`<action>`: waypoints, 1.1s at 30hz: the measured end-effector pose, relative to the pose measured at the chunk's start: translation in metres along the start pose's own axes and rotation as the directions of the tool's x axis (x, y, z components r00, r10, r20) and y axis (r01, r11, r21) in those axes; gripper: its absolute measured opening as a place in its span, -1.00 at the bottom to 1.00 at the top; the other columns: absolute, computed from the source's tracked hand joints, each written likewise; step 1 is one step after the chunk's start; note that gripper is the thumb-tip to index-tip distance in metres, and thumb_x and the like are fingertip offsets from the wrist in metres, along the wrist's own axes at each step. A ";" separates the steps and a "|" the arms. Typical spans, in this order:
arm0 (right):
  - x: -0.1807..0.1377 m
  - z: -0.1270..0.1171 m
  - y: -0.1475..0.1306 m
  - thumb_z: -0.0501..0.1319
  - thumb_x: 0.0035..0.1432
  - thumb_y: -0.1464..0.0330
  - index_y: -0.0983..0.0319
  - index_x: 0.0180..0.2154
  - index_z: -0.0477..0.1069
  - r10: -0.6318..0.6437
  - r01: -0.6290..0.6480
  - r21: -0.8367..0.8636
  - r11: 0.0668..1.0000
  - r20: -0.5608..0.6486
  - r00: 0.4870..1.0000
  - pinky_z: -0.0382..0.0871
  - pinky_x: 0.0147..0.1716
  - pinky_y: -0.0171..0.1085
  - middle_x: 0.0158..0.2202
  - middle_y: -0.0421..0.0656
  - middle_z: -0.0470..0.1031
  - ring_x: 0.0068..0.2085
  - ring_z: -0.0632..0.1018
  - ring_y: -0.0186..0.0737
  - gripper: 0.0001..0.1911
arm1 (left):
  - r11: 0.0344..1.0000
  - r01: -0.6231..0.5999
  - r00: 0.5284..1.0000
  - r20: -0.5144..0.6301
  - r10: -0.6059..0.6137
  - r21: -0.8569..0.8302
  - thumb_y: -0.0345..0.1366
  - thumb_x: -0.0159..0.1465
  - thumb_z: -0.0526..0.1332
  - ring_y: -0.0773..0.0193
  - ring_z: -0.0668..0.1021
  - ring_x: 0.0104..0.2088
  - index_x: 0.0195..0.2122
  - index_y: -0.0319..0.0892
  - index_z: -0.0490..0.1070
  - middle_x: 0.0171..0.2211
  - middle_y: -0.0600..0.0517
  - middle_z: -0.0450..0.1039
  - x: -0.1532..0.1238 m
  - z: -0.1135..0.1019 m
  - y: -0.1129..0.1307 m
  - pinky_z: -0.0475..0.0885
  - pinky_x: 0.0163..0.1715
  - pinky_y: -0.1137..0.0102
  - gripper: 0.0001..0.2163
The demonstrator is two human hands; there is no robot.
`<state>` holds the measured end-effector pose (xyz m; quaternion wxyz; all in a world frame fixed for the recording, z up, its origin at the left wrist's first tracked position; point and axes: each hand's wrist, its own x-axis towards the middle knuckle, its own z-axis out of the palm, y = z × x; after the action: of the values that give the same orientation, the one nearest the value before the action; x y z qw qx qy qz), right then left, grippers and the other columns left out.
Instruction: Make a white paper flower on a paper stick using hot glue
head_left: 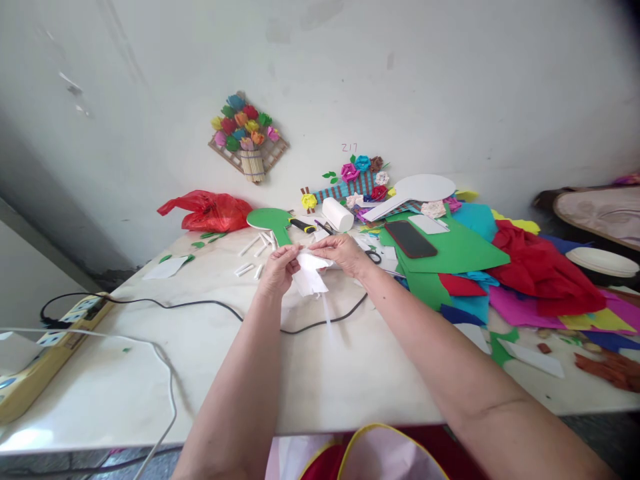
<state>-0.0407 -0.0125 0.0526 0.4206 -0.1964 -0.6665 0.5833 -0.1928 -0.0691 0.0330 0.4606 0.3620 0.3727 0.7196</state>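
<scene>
Over the middle of the table, my left hand [281, 268] pinches the left side of a crumpled piece of thin white paper [311, 272]. The fingers of my right hand [344, 253] are closed on the upper edge of the same paper. Its lower part hangs loose between the hands, with a thin pale strip trailing below. Just behind my hands lie a yellow-and-black utility knife [303, 226], a green paddle-shaped cutout [270, 220] and a white roll [338, 215]. Scissors [373, 257] show partly beside my right hand.
Several white sticks [245, 269] lie left of my hands. A black cable [200, 304] crosses the table from a power strip [65, 340]. On the right are a phone [411, 239], green sheets [465, 250] and red crepe paper [545, 267]. A red plastic bag [213, 212] sits at the back left.
</scene>
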 end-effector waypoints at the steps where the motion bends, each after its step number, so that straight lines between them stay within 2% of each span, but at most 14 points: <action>1: 0.000 0.000 0.000 0.36 -0.27 0.26 0.29 -0.43 0.54 0.001 -0.001 -0.004 1.000 -0.001 1.000 0.42 -0.43 -0.28 -0.44 -0.15 0.53 -0.41 0.49 -0.29 -0.71 | 1.000 0.012 1.000 0.006 -0.012 0.016 -0.26 -0.21 0.41 0.55 0.31 -0.67 -0.54 -0.24 0.43 -0.63 0.12 0.34 -0.001 0.000 0.001 0.23 -0.67 0.60 -0.75; 8: 0.002 -0.007 0.001 0.35 -0.26 0.30 0.30 -0.42 0.54 -0.017 0.020 -0.057 0.998 0.037 0.999 0.37 -0.31 -0.26 -0.42 -0.14 0.54 -0.38 0.49 -0.30 -0.73 | 0.997 0.016 0.994 0.106 -0.024 0.080 -0.27 -0.20 0.42 0.49 0.37 -0.64 -0.50 -0.25 0.45 -0.61 0.11 0.37 -0.002 0.000 0.004 0.29 -0.63 0.56 -0.74; 12: 0.003 -0.011 0.004 0.34 -0.24 0.31 0.32 -0.40 0.53 -0.002 0.007 -0.086 0.996 0.048 0.999 0.34 -0.32 -0.28 -0.43 -0.14 0.52 -0.41 0.47 -0.32 -0.73 | 0.994 0.013 0.992 0.121 -0.026 0.111 -0.27 -0.19 0.42 0.51 0.37 -0.64 -0.48 -0.26 0.47 -0.60 0.09 0.39 0.000 -0.002 0.002 0.29 -0.63 0.57 -0.75; 16: 0.004 -0.016 0.006 0.30 -0.17 0.26 0.31 -0.39 0.50 -0.040 0.051 -0.130 0.990 0.089 0.995 0.29 -0.37 -0.33 -0.45 -0.17 0.49 -0.43 0.43 -0.35 -0.73 | 0.986 0.009 0.994 0.109 -0.027 0.166 -0.27 -0.18 0.42 0.50 0.37 -0.64 -0.47 -0.26 0.48 -0.59 0.07 0.40 0.002 -0.002 0.001 0.29 -0.62 0.56 -0.74; 20: 0.006 -0.017 0.005 0.21 -0.06 0.19 0.30 -0.40 0.47 -0.091 0.097 -0.159 0.982 0.049 0.995 0.22 -0.45 -0.38 -0.51 -0.23 0.42 -0.47 0.37 -0.39 -0.70 | 0.974 -0.001 0.996 0.086 -0.020 0.226 -0.23 -0.21 0.42 0.49 0.37 -0.65 -0.47 -0.25 0.49 -0.61 0.08 0.39 0.003 0.000 0.000 0.29 -0.62 0.54 -0.72; 23: 0.006 -0.015 0.002 0.22 -0.08 0.16 0.32 -0.42 0.45 -0.058 0.066 -0.221 0.973 0.040 0.998 0.19 -0.52 -0.39 -0.55 -0.24 0.37 -0.51 0.33 -0.40 -0.68 | 0.961 -0.024 0.996 0.086 0.000 0.277 -0.21 -0.21 0.42 0.48 0.37 -0.64 -0.45 -0.24 0.50 -0.62 0.08 0.40 0.003 0.001 -0.001 0.30 -0.60 0.53 -0.70; 29: 0.003 -0.014 0.000 0.23 -0.11 0.12 0.30 -0.60 0.38 0.085 -0.068 -0.286 0.956 0.046 0.995 0.05 -0.69 -0.40 -0.71 -0.27 0.23 -0.65 0.22 -0.44 -0.65 | 0.932 -0.061 0.995 0.096 0.029 0.357 -0.18 -0.17 0.40 0.45 0.39 -0.60 -0.41 -0.24 0.51 -0.58 0.04 0.44 0.002 0.002 -0.001 0.32 -0.56 0.51 -0.69; 33: 0.004 -0.019 0.005 0.27 -0.17 0.14 0.31 -0.57 0.39 0.127 -0.108 -0.278 0.955 0.054 0.990 0.08 -0.68 -0.40 -0.70 -0.28 0.27 -0.65 0.25 -0.45 -0.67 | 0.917 -0.070 0.994 0.109 0.028 0.394 -0.17 -0.17 0.40 0.44 0.39 -0.59 -0.39 -0.24 0.52 -0.56 0.03 0.45 0.000 0.003 0.001 0.32 -0.57 0.51 -0.67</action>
<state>-0.0296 0.0034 0.0482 0.3298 -0.2711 -0.7427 0.5159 -0.1901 -0.0688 0.0354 0.3778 0.4931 0.4777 0.6212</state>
